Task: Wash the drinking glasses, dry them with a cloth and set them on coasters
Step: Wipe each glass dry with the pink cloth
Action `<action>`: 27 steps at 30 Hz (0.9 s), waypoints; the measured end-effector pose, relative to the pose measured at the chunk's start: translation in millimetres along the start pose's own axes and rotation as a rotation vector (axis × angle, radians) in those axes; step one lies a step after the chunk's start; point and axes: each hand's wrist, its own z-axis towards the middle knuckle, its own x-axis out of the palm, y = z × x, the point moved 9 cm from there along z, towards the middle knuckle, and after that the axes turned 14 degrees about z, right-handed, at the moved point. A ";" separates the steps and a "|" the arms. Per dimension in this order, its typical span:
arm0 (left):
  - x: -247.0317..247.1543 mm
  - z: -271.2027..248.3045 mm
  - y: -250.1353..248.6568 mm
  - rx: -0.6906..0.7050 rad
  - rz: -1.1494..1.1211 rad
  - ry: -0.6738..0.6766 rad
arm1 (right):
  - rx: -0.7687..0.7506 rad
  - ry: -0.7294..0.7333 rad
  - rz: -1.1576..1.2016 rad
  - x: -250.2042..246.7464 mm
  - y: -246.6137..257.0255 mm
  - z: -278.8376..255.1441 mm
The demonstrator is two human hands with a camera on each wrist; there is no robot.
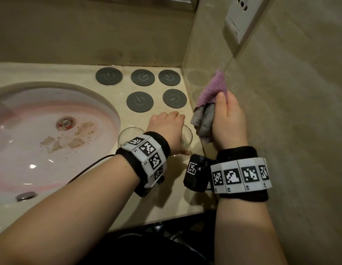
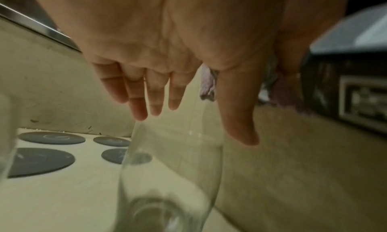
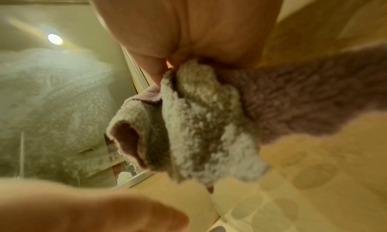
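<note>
Two clear drinking glasses stand upright on the beige counter between the sink and the side wall, one on the left [image 1: 128, 137] and one on the right [image 1: 187, 137]. My left hand [image 1: 172, 127] hovers over the right glass [image 2: 167, 177]. Its fingers [image 2: 138, 106] are straight on the far side of the rim, and the thumb is apart on the near side, so nothing is gripped. My right hand [image 1: 223, 111] is raised beside the wall and grips a bunched purple and grey cloth [image 1: 210, 104]. Several dark grey round coasters [image 1: 139, 101] lie bare behind the glasses.
A white sink basin [image 1: 101, 104] with brownish stains and a metal drain is on the left. The tiled side wall [image 1: 281, 131] with a socket plate [image 1: 241, 20] stands close on the right. The counter's front edge [image 1: 166, 217] is just under my wrists.
</note>
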 end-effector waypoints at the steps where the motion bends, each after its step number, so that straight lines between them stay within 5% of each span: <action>1: -9.0 -2.5 2.2 0.004 -0.031 -0.022 | -0.008 -0.019 0.025 -1.4 3.6 0.0; 9: -60.3 -45.6 66.1 -0.107 -0.226 -0.222 | -0.124 0.061 0.086 33.2 48.6 -8.1; 27: -42.1 -223.7 316.8 -0.469 -0.397 -0.382 | -0.210 0.371 0.159 269.2 166.6 -122.6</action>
